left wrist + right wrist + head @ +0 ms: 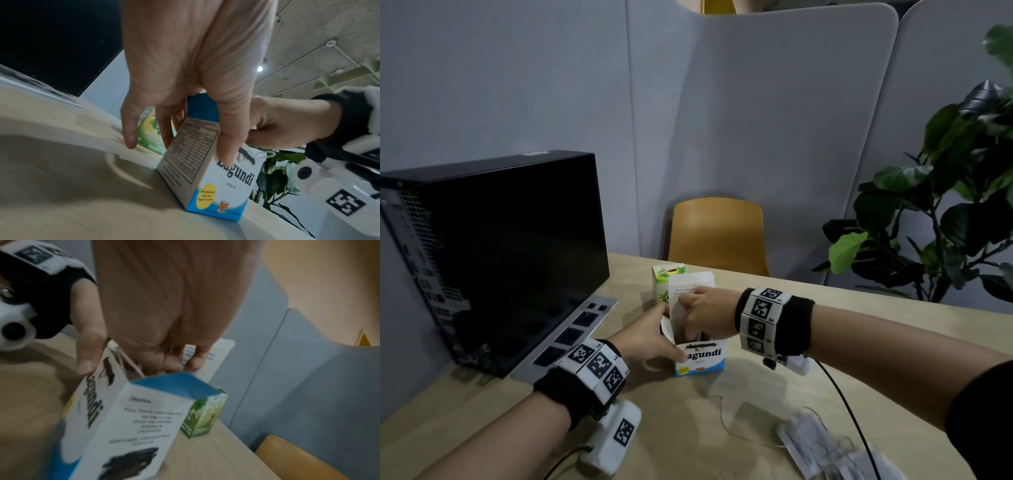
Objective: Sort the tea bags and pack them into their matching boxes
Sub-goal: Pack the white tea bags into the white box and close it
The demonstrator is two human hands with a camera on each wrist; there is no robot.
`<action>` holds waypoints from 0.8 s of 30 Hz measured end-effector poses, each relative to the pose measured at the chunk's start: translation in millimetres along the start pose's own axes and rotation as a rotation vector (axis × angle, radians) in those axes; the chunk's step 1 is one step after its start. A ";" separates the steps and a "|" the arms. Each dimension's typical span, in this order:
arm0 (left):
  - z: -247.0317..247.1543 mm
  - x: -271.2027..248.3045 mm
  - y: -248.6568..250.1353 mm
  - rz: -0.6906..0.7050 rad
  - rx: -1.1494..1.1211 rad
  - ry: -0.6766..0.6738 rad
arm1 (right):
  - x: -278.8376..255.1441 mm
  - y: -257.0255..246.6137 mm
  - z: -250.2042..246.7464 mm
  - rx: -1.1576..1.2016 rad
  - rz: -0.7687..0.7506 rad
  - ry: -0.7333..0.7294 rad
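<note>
A white and blue Lagundi box [701,359] stands upright on the table with its lid flap raised. My left hand [654,337] grips it from the left, thumb [227,146] on the printed front and fingers behind. My right hand [702,317] reaches down into the open top with curled fingers [174,360], pinching a pale tea bag sachet [678,313] that is partly inside the box [127,418]. Just behind stands a green tea box [666,282], shut. Several loose pale tea bags [822,445] lie in a heap at the near right.
A black computer case [493,253] stands on the left of the wooden table [722,455]. A yellow chair [717,236] is behind the table, a leafy plant [945,205] at the right. A thin string [722,414] and a black cable [849,411] cross the near table.
</note>
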State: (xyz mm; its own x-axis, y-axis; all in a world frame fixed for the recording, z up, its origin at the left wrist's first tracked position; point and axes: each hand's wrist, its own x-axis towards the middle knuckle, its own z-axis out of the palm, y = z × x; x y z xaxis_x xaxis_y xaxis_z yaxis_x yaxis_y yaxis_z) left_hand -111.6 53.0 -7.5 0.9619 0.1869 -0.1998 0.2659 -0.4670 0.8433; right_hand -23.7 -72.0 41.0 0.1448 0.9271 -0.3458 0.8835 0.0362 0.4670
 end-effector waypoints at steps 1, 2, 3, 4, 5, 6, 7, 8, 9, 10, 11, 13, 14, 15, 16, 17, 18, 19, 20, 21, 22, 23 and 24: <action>0.0 -0.2 0.0 -0.003 0.009 0.002 | -3.1 0.4 3.3 -0.013 0.003 0.017; 0.1 -0.3 -0.1 -0.004 0.020 0.008 | -7.1 1.3 7.7 -0.022 0.012 0.027; 0.3 0.4 -0.8 -0.001 0.029 0.019 | -11.7 2.3 12.0 -0.024 0.025 0.035; 0.6 0.9 -1.2 0.006 0.038 0.030 | -16.2 2.7 15.9 -0.012 0.042 0.039; 0.8 1.4 -0.6 0.012 0.049 0.033 | -21.3 2.8 18.8 0.021 0.059 0.035; 1.0 1.5 0.4 0.019 0.062 0.027 | -26.8 2.4 20.3 0.074 0.076 0.032; 0.5 1.1 1.2 0.023 0.083 0.013 | -33.2 1.8 20.9 0.142 0.096 0.044; -0.6 0.2 2.0 0.027 0.111 -0.002 | -41.3 1.7 20.3 0.221 0.127 0.079; -1.8 -1.4 3.1 0.037 0.136 -0.002 | -51.5 2.0 19.4 0.304 0.173 0.142; -3.6 -3.5 4.9 0.058 0.150 0.035 | -63.7 2.9 18.8 0.390 0.225 0.229; -5.0 -7.3 7.8 0.093 0.158 0.120 | -77.4 4.1 18.9 0.478 0.270 0.309; -3.4 -17.9 16.6 0.252 0.213 0.409 | -107.6 7.4 22.7 0.657 0.326 0.370; 1.1 -25.4 23.3 0.391 0.255 0.529 | -123.1 7.6 25.8 0.757 0.351 0.338; 8.3 -34.0 32.5 0.528 0.288 0.564 | -138.0 5.5 29.6 0.848 0.375 0.260; 18.7 -42.7 41.6 0.629 0.316 0.505 | -151.3 1.4 34.4 0.914 0.390 0.154; 31.6 -49.4 49.2 0.684 0.347 0.384 | -163.3 -4.3 40.8 0.940 0.389 0.040; 46.6 -53.0 55.1 0.690 0.386 0.233 | -173.7 -10.4 48.2 0.930 0.374 -0.074; 62.4 -53.7 59.4 0.658 0.442 0.080 | -182.9 -17.2 56.3 0.905 0.354 -0.186; 78.1 -51.1 62.9 0.606 0.507 -0.059 | -190.4 -23.8 63.7 0.882 0.341 -0.291; 93.2 -46.8 66.2 0.549 0.567 -0.175 | -196.4 -30.0 70.9 0.876 0.343 -0.375; 106.6 -40.8 70.3 0.501 0.612 -0.256 | -200.8 -35.1 77.4 0.890 0.354 -0.427; 118.2 -35.3 74.8 0.464 0.637 -0.309 | -203.6 -39.5 83.6 0.918 0.365 -0.446; 127.6 -30.5 79.0 0.432 0.644 -0.347 | -205.1 -43.3 88.5 0.945 0.374 -0.437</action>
State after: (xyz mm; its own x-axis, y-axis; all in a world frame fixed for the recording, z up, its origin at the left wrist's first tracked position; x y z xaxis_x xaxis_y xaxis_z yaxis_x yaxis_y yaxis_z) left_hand -111.8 -99.9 1.5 0.9245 -0.3477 -0.1563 -0.2457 -0.8569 0.4531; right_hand -52.2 -296.8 19.7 0.4539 0.6020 -0.6570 0.7087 -0.6908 -0.1433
